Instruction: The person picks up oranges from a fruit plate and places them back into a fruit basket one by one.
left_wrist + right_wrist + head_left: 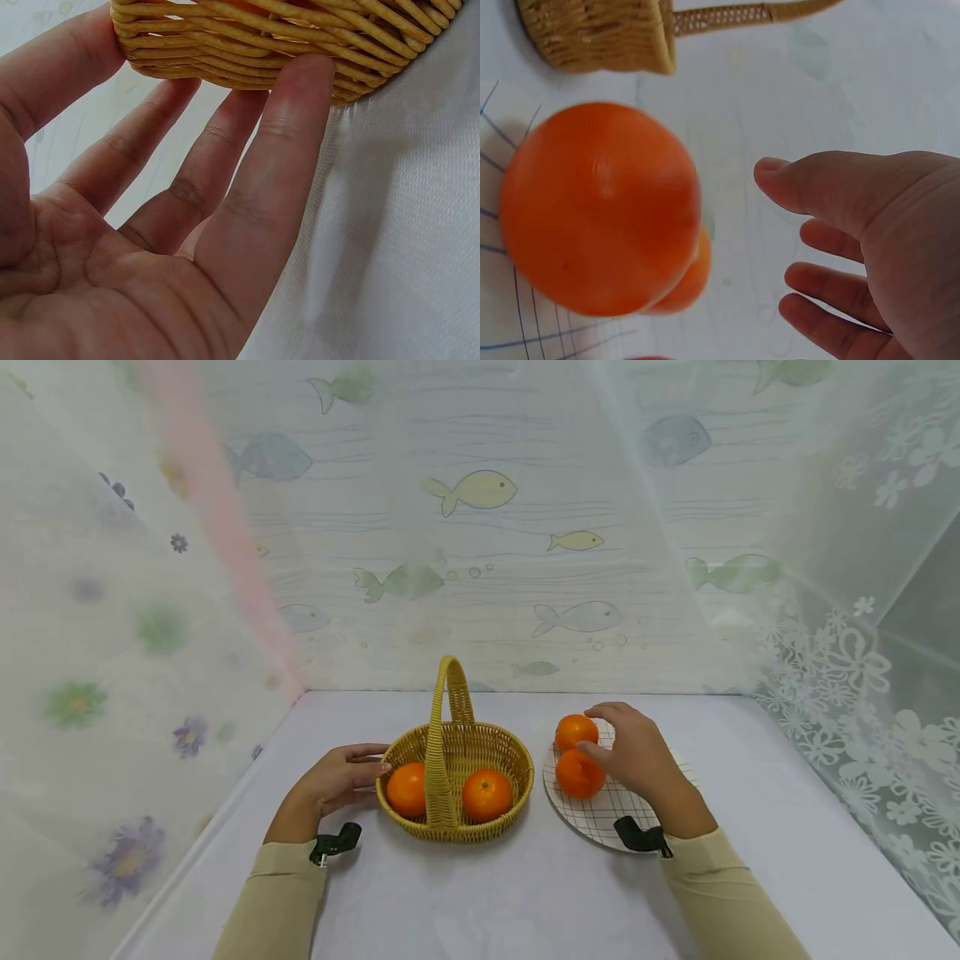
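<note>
A yellow wicker basket (521, 752) with a tall arched handle holds two oranges, one on the left (407, 790) and one on the right (487, 795). My left hand (341, 781) touches the basket's left side with extended fingertips; the left wrist view shows them against the weave (247, 45). Over the plate (600, 822) hovers my right hand (633, 752), thumb and fingers apart. Beside it lie a nearer orange (580, 774) and a farther orange (577, 731). In the right wrist view a gap separates this hand (900, 240) from the large orange (600, 210).
The plate is white with a dark grid pattern. A sliver of another orange (649, 358) shows at the lower edge of the right wrist view. A white cloth (465, 902) covers the table. Behind it hangs a fish-print curtain (480, 568), with lacy fabric (847, 668) at right.
</note>
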A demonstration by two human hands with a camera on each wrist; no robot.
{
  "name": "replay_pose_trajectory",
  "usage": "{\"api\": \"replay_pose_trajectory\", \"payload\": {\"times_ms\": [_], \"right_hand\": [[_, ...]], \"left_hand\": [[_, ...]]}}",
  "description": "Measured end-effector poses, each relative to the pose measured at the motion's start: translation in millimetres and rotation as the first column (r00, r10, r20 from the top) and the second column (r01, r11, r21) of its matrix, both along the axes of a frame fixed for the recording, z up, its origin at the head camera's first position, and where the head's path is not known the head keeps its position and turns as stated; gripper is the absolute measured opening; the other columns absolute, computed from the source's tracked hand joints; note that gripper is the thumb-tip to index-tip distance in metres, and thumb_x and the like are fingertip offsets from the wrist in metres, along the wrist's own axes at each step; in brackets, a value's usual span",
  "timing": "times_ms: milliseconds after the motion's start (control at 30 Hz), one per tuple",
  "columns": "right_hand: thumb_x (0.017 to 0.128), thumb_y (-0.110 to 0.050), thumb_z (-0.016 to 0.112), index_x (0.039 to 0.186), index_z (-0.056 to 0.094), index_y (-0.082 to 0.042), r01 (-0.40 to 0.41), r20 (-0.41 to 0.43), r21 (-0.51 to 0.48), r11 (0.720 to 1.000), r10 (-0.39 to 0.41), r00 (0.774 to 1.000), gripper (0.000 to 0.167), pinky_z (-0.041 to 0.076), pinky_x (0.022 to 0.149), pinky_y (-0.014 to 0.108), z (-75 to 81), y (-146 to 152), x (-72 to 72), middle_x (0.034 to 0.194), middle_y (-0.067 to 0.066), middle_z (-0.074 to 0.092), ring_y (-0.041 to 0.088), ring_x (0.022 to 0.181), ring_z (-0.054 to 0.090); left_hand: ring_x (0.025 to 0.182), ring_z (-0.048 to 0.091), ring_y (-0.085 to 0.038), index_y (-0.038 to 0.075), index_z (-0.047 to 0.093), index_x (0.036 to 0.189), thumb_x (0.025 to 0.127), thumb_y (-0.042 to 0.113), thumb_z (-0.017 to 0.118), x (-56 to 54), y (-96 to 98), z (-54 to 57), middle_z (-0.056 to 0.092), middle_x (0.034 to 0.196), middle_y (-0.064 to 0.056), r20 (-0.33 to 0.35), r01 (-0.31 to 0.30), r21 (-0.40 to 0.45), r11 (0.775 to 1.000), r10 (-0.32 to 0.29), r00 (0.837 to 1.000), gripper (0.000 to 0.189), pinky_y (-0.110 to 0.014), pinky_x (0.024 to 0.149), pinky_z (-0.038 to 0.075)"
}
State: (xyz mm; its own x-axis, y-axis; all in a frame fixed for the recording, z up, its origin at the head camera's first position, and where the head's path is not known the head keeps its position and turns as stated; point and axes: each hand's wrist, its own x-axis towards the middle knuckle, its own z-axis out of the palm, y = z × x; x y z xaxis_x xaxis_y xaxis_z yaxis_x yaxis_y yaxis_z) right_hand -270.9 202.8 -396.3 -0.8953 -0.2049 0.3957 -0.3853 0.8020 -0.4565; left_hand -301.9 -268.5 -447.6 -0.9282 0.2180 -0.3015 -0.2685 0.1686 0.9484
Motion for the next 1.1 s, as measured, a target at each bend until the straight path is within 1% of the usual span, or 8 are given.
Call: {"api": "replay_pose_trajectory", "payload": {"times_ms": [100, 200, 333, 433, 467, 633, 867, 1100], "right_hand": [[0.088, -0.026, 0.085, 0.134, 0.065, -0.005, 0.031, 0.027, -0.001, 1.0, -0.031, 0.999, 0.054, 0.051, 0.107, 0.058, -3.6, 8, -3.6, 0.141, 0.015, 0.062, 0.037, 0.125, 0.06], [0.089, -0.028, 0.084, 0.136, 0.063, -0.007, 0.064, 0.067, 0.001, 0.998, -0.064, 0.996, 0.056, 0.055, 0.101, 0.055, -6.6, 15, -6.8, 0.144, 0.015, 0.06, 0.035, 0.109, 0.066], [0.09, -0.031, 0.081, 0.139, 0.061, -0.008, 0.101, 0.122, 0.0, 0.995, -0.1, 0.987, 0.057, 0.05, 0.106, 0.06, -8.9, 24, -9.7, 0.148, 0.017, 0.056, 0.039, 0.121, 0.062], [0.091, -0.032, 0.08, 0.14, 0.06, -0.008, 0.121, 0.149, -0.001, 0.993, -0.119, 0.982, 0.058, 0.041, 0.113, 0.065, -11.2, 32, -12.3, 0.149, 0.019, 0.054, 0.043, 0.14, 0.047], [0.091, -0.033, 0.08, 0.141, 0.06, -0.007, 0.128, 0.156, -0.003, 0.992, -0.126, 0.98, 0.059, 0.04, 0.114, 0.066, -11.9, 35, -13.2, 0.15, 0.02, 0.054, 0.044, 0.141, 0.045], [0.091, -0.037, 0.079, 0.142, 0.058, -0.007, 0.159, 0.192, -0.003, 0.987, -0.155, 0.969, 0.062, 0.038, 0.114, 0.067, -16.8, 45, -18.1, 0.151, 0.022, 0.051, 0.046, 0.142, 0.043], [0.091, -0.04, 0.078, 0.145, 0.054, -0.004, 0.176, 0.264, 0.005, 0.984, -0.171, 0.949, 0.07, 0.036, 0.115, 0.067, -24.5, 53, -20.4, 0.151, 0.026, 0.049, 0.048, 0.141, 0.041], [0.088, -0.047, 0.08, 0.147, 0.051, -0.001, 0.186, 0.314, 0.017, 0.982, -0.182, 0.932, 0.08, 0.043, 0.109, 0.067, -30.9, 62, -24.1, 0.145, 0.03, 0.052, 0.048, 0.129, 0.05]], "left_hand": [[0.111, 0.071, -0.023, 0.006, 0.05, 0.151, 0.094, 0.025, 0.078, -0.3, 0.0, -0.2, 0.066, 0.136, -0.013, 0.0, -0.001, -0.004, 1.0, 0.001, 1.0, 0.066, -0.044, 0.092, 0.062], [0.111, 0.071, -0.023, 0.006, 0.051, 0.151, 0.094, 0.024, 0.078, -0.5, 0.5, -0.7, 0.066, 0.136, -0.013, 0.003, -0.006, -0.005, 1.0, 0.007, 1.0, 0.065, -0.044, 0.092, 0.062], [0.111, 0.071, -0.024, 0.007, 0.052, 0.15, 0.093, 0.024, 0.079, -1.0, 1.5, -1.2, 0.066, 0.137, -0.013, 0.013, -0.017, -0.007, 1.0, 0.017, 1.0, 0.064, -0.044, 0.092, 0.062], [0.113, 0.071, -0.025, 0.008, 0.052, 0.15, 0.094, 0.025, 0.078, -0.8, 1.6, -0.9, 0.065, 0.139, -0.014, 0.015, -0.012, -0.014, 1.0, 0.012, 1.0, 0.065, -0.045, 0.093, 0.061], [0.113, 0.071, -0.025, 0.008, 0.052, 0.15, 0.093, 0.025, 0.079, -0.6, 1.7, -0.7, 0.065, 0.139, -0.015, 0.016, -0.012, -0.014, 1.0, 0.012, 1.0, 0.064, -0.045, 0.093, 0.061], [0.113, 0.07, -0.024, 0.007, 0.05, 0.151, 0.094, 0.026, 0.078, -0.3, 1.2, -0.5, 0.063, 0.141, -0.015, 0.015, -0.001, -0.022, 1.0, 0.001, 1.0, 0.066, -0.045, 0.094, 0.061], [0.111, 0.071, -0.023, 0.007, 0.051, 0.151, 0.094, 0.024, 0.078, -0.7, 0.5, -1.4, 0.066, 0.137, -0.013, 0.013, -0.014, -0.014, 1.0, 0.014, 1.0, 0.065, -0.044, 0.093, 0.062], [0.111, 0.071, -0.024, 0.006, 0.05, 0.151, 0.094, 0.026, 0.079, -1.9, 0.8, -1.7, 0.064, 0.139, -0.015, 0.007, -0.005, -0.011, 1.0, 0.005, 1.0, 0.067, -0.045, 0.093, 0.061]]}}
